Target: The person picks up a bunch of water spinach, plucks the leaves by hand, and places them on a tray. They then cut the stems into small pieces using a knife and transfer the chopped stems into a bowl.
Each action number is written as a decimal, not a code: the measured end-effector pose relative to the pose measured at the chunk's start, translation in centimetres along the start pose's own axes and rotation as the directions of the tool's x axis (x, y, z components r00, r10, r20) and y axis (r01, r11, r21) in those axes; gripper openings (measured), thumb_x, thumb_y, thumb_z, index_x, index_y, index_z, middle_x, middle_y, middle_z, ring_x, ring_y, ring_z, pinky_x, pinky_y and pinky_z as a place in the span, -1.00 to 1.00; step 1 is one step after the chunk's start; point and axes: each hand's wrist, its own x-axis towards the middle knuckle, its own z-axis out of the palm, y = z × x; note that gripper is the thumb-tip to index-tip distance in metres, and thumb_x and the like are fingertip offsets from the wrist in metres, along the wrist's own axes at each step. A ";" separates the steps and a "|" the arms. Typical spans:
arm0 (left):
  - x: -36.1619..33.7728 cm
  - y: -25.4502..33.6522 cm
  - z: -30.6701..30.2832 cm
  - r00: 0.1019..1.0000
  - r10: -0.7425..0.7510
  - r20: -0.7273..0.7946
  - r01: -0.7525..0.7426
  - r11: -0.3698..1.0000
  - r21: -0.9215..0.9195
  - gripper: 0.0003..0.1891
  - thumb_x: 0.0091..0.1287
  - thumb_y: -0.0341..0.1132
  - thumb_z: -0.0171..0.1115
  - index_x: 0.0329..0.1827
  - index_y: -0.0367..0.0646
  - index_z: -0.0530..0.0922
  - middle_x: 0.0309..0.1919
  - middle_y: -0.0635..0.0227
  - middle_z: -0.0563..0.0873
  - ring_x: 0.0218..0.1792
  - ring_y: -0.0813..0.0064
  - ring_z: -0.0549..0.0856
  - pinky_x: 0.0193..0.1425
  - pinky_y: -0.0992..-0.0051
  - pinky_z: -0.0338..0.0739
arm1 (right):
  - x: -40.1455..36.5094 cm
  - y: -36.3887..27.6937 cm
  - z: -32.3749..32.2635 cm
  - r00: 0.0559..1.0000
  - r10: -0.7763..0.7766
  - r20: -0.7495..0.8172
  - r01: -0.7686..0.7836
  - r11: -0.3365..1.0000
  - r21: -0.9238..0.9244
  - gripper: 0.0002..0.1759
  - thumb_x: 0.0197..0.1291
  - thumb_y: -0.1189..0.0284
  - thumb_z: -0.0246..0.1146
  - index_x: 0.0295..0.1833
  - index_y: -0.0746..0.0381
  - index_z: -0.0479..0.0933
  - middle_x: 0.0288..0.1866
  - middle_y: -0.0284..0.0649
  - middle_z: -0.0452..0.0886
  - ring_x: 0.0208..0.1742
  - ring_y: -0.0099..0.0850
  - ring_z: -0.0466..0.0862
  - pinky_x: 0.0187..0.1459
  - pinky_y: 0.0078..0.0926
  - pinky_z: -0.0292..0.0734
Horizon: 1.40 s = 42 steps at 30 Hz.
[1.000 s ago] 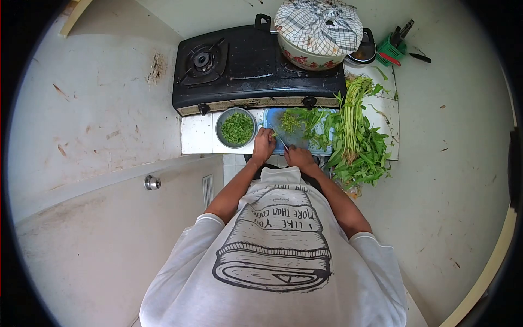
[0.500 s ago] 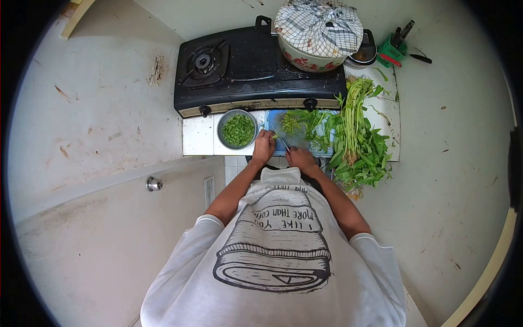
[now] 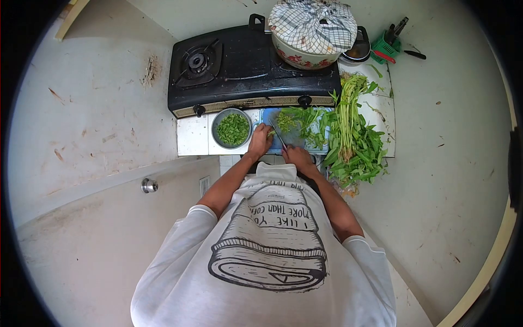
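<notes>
My right hand [image 3: 298, 157] is closed round the handle of a knife [image 3: 279, 136], whose blade slants up and left over the blue cutting board [image 3: 326, 143]. At the board's left edge, my left hand [image 3: 261, 139] pinches a small piece of green stem beside the blade. Chopped stems [image 3: 286, 122] and loose leaves [image 3: 311, 122] lie on the board. Just left of my left hand is a grey bowl [image 3: 214, 140] of chopped greens [image 3: 233, 129]. To the right of the board lies a large bunch of leafy greens [image 3: 354, 147].
A black two-burner stove [image 3: 239, 71] stands behind the board and bowl. On its right side sits a flowered pot [image 3: 305, 59] covered with a checked cloth [image 3: 313, 27]. A smaller pan [image 3: 358, 53] and a green basket of utensils [image 3: 388, 48] are at the back right.
The whole view has shifted slightly, so everything appears a little further left. Both hands keep nearly the same positions over the board.
</notes>
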 end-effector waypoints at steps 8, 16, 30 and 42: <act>0.3 -0.4 -0.1 0.999 -0.029 0.022 0.031 0.998 -0.057 -0.80 0.21 -0.57 0.31 -0.10 -0.26 0.67 -0.23 0.03 0.60 -0.20 -0.06 0.68 -0.08 0.11 0.61 | -0.8 -1.1 -0.4 0.999 -0.010 -0.036 0.010 1.000 -0.003 -0.48 0.53 0.09 0.06 -0.12 0.38 0.61 -0.33 0.20 0.75 -0.25 0.13 0.80 -0.13 0.10 0.71; 0.2 -0.3 -0.2 1.000 -0.001 0.006 0.002 0.994 -0.106 -0.83 0.21 -0.58 0.29 -0.13 -0.28 0.66 -0.23 0.05 0.61 -0.28 0.02 0.69 -0.15 0.18 0.61 | 1.8 -1.3 1.5 0.997 0.028 -0.070 -0.026 0.999 0.022 -0.48 0.52 0.07 0.07 -0.08 0.39 0.61 -0.32 0.24 0.74 -0.22 0.23 0.77 -0.09 0.17 0.67; 0.0 -0.7 0.0 0.999 0.025 -0.029 -0.026 0.999 -0.047 -0.83 0.22 -0.58 0.25 -0.13 -0.31 0.66 -0.23 0.00 0.61 -0.22 -0.08 0.69 -0.09 0.07 0.61 | 1.3 -1.2 1.9 0.994 0.106 -0.014 -0.106 0.994 0.004 -0.46 0.52 0.07 0.05 -0.07 0.39 0.63 -0.24 0.23 0.76 -0.17 0.21 0.78 -0.04 0.18 0.68; -0.1 -0.5 -0.2 1.000 -0.010 -0.016 0.008 0.995 -0.103 -0.84 0.22 -0.52 0.34 -0.14 -0.32 0.65 -0.22 0.01 0.60 -0.21 -0.07 0.68 -0.07 0.06 0.58 | -0.3 -1.1 0.8 0.994 0.095 -0.055 -0.095 0.995 0.005 -0.44 0.53 0.04 0.05 -0.09 0.39 0.60 -0.35 0.21 0.74 -0.27 0.21 0.78 -0.15 0.17 0.69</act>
